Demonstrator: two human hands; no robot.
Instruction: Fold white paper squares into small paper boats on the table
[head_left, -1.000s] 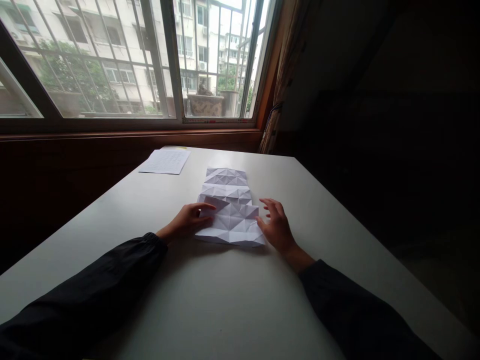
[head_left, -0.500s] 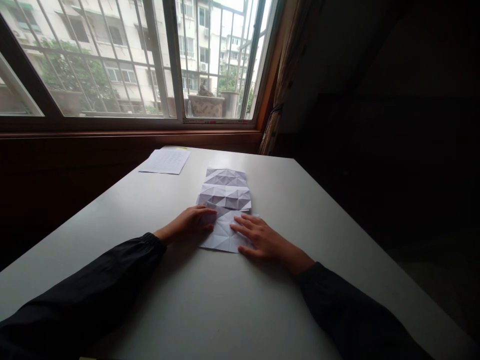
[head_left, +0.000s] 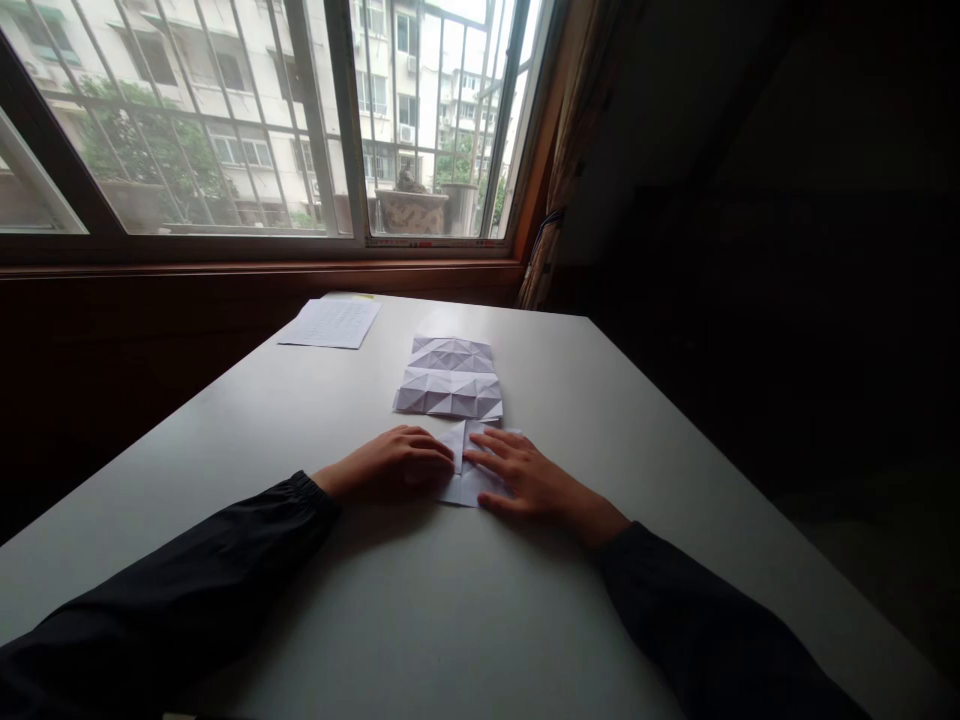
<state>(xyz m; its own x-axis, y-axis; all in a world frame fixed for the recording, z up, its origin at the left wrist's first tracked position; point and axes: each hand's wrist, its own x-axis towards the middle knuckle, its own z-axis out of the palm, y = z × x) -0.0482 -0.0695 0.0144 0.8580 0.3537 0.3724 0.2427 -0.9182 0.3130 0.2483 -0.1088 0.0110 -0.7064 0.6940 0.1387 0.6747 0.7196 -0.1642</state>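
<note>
Okay, here's where we're at: we've got a creased sheet of white paper (head_left: 450,393) lying lengthwise on a white table (head_left: 465,610), running straight out from us, with a dense pattern of triangle folds across it. The far sections lie fairly flat, while the near end sits right under our hands.

Our left hand (head_left: 390,465) rests palm-down at the sheet's near left edge, fingers lightly curled. It looks like the fingertips are just touching the paper, but the angle and dim light make that hard to call. Our right hand (head_left: 536,482) lies on the near end, fingers spread and pressing flat, with the tips almost meeting the left hand. Neither hand is pinching or gripping anything; both are open and laid on the paper.

Further up the table, off to the left, there's a printed page (head_left: 330,323) near the far edge. Both our arms are in dark sleeves (head_left: 172,590). Past the table is a barred window (head_left: 202,130) with a curtain (head_left: 577,150) at its right side and a big planter (head_left: 411,212) outside.
</note>
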